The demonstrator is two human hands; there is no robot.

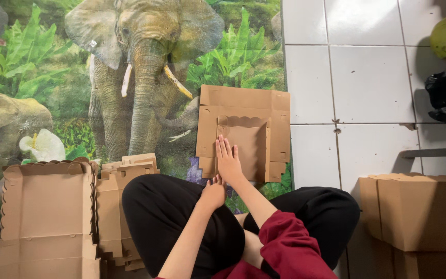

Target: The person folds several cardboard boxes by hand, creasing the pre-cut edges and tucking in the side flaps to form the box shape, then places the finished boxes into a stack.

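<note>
One head camera looks steeply down, close over the lap.
</note>
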